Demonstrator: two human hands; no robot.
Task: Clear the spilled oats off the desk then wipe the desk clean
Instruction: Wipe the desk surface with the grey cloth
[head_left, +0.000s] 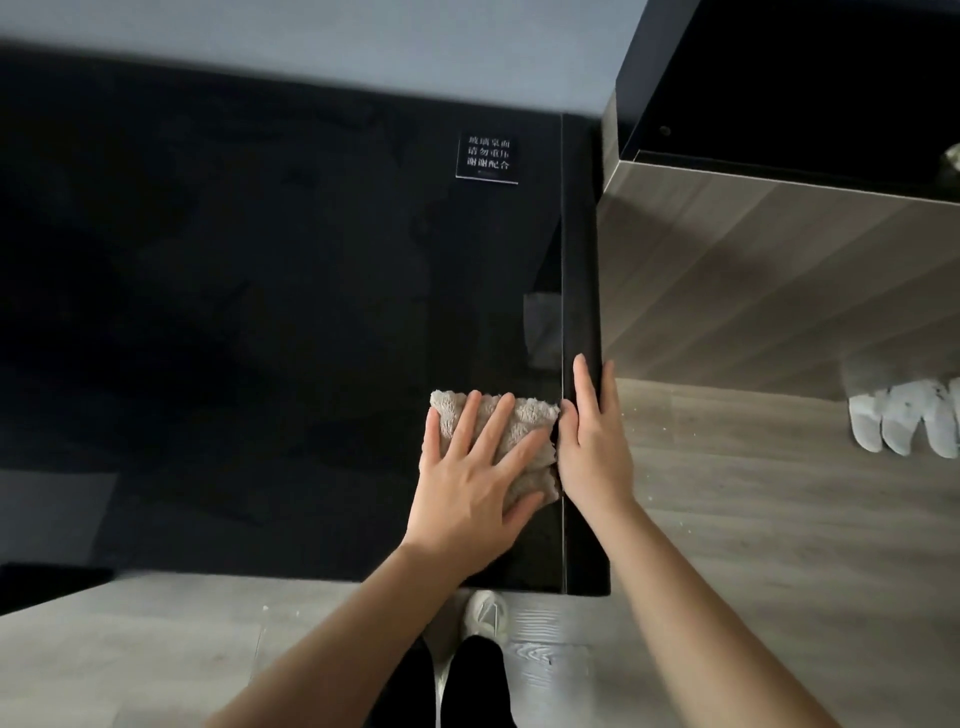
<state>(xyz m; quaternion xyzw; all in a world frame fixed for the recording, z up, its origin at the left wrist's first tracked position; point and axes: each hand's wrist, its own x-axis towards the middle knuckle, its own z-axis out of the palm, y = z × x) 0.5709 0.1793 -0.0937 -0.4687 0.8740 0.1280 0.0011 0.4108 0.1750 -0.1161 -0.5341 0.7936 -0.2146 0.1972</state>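
Worktop (260, 312): black, glossy, with a seam and a narrow black strip (582, 312) along its right side.

Cloth (524, 415): beige, fluffy, bunched; lies on the worktop at its right side, against the seam and towards the near edge.

Left hand (467, 493): flat on the cloth, fingers straight and spread, pressing down; nothing gripped.

Right hand (592, 452): fingers straight and together, laid along the black strip just beside the cloth; holds nothing. Whether it touches the cloth cannot be told.

Sign (487, 156): small, black with white characters, on the far right part of the worktop, well apart from the cloth.

Cabinet (753, 270): wood-grain, directly right of the strip, with a dark box (779, 78) above it.

Floor (779, 519): wood-look; scattered pale specks (631, 415) near the strip's edge, possibly oats.

White fabric items (904, 423): on the floor at far right; kind unclear.

Shoe (485, 616): pale, on the floor below the worktop's near edge.
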